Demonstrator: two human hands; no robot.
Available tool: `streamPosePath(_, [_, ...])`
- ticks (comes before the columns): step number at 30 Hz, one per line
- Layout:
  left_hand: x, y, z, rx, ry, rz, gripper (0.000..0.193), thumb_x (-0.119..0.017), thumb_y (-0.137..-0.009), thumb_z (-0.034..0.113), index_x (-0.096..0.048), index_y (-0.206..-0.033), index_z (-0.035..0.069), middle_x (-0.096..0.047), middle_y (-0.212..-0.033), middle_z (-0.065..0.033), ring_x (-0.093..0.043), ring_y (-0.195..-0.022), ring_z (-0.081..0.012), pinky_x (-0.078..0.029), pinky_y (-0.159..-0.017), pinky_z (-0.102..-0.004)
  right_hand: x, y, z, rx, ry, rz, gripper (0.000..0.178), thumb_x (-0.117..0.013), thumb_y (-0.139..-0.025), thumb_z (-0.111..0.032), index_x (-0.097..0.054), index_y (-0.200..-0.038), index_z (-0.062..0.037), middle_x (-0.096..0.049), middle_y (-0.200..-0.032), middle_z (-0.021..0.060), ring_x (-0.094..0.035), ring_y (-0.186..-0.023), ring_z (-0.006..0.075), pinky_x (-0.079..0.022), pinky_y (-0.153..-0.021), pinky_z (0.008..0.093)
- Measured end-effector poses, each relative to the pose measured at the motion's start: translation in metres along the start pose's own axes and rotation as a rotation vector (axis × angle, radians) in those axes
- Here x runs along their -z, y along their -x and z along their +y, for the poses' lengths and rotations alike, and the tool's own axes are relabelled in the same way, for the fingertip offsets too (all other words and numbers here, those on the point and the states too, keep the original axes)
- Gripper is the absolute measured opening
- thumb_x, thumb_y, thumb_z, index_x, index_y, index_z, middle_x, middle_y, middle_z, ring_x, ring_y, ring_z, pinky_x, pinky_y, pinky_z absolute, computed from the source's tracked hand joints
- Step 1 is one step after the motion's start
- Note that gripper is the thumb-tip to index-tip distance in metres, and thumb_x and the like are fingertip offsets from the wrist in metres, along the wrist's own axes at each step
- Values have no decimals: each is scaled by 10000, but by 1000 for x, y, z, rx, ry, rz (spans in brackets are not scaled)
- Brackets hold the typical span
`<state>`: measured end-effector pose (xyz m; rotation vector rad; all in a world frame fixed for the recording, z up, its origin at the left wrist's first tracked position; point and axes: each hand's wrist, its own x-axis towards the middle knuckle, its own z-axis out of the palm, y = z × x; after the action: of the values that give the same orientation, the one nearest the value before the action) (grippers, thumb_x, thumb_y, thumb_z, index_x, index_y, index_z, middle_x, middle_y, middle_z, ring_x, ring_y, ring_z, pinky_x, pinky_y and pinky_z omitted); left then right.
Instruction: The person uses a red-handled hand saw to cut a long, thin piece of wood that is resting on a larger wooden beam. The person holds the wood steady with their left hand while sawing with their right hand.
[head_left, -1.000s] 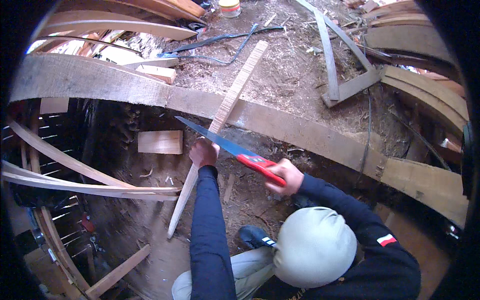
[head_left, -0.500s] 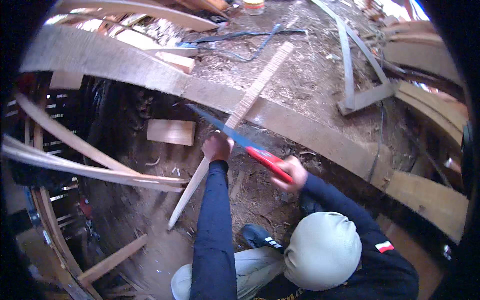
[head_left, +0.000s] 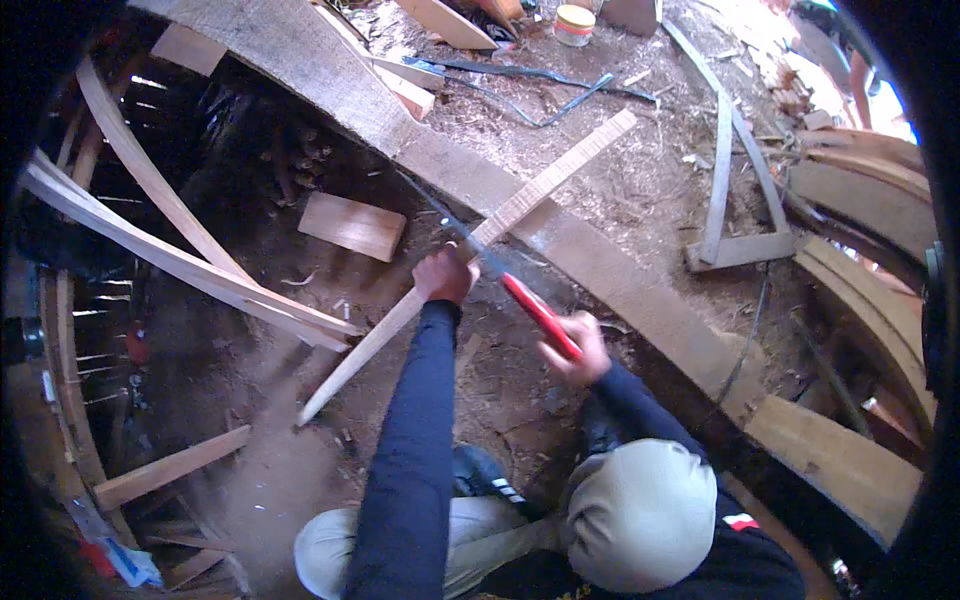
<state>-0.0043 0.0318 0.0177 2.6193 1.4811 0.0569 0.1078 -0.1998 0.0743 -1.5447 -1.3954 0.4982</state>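
Observation:
My left hand (head_left: pixel 445 275) is closed around a long, narrow wooden strip (head_left: pixel 560 180). The strip lies slantwise over a thick wooden beam (head_left: pixel 610 262), its far end past the beam and its tapered near end low over the dirt floor. In my right hand (head_left: pixel 580 348) is a handsaw (head_left: pixel 540 314) with a red handle. Its thin blade crosses the strip just beyond my left fingers, on the near side of the beam. How deep the teeth sit in the wood I cannot tell.
A short wooden block (head_left: pixel 352 226) lies left of my left hand. Long curved slats (head_left: pixel 190 255) reach in from the left. Beyond the beam are a dark strap (head_left: pixel 540 72), a small tub (head_left: pixel 574 26) and a narrow wooden frame (head_left: pixel 718 180). Curved planks (head_left: pixel 870 310) stand at right.
The view has turned, so the surroundings sit at a different angle. Both hands keep their holds, and the saw blade still lies across the strip at about the same place.

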Motion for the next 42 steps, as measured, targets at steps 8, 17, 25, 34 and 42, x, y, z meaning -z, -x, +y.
streamPosePath(8, [8, 5, -14, 71, 14, -25, 228, -674, -712, 333, -688, -804, 125, -685, -808, -153, -677, -776, -331, -542, -715, -447, 7, 29, -16, -134, -74, -42, 71, -673, -687, -73, -629, -740, -54, -528, -526, 94, -542, -451, 186, -438, -504, 304])
streamPosePath(17, [5, 4, -25, 26, 116, 3, 199, -675, -714, 313, -682, -784, 127, -683, -778, -147, -676, -732, -338, -541, -680, -446, 0, 50, -6, -113, -121, 50, 40, -638, -678, -43, -598, -677, -43, -481, -527, 60, -486, -431, 158, -414, -472, 299])
streamPosePath(25, [5, 11, -28, 27, 91, -59, 182, -689, -691, 292, -702, -762, 125, -687, -774, -128, -684, -737, -306, -548, -666, -433, -6, 50, -3, -113, -121, -8, 79, -627, -698, -51, -553, -680, -29, -489, -530, 78, -525, -449, 132, -420, -481, 288])
streamPosePath(34, [-3, 9, -31, 16, 115, -105, 353, -691, -682, 420, -672, -877, 127, -677, -799, -152, -669, -732, -344, -541, -680, -462, -3, 48, -4, -110, -72, -95, 50, -650, -693, -46, -609, -712, -23, -498, -522, 61, -523, -458, 122, -423, -484, 263])
streamPosePath(42, [-7, 7, -34, -21, 68, -50, 358, -695, -681, 423, -663, -867, 119, -669, -778, -161, -663, -691, -354, -539, -630, -466, -21, 10, 6, -120, -129, -43, 72, -643, -691, -44, -574, -675, -31, -433, -491, 54, -462, -429, 125, -382, -464, 287])
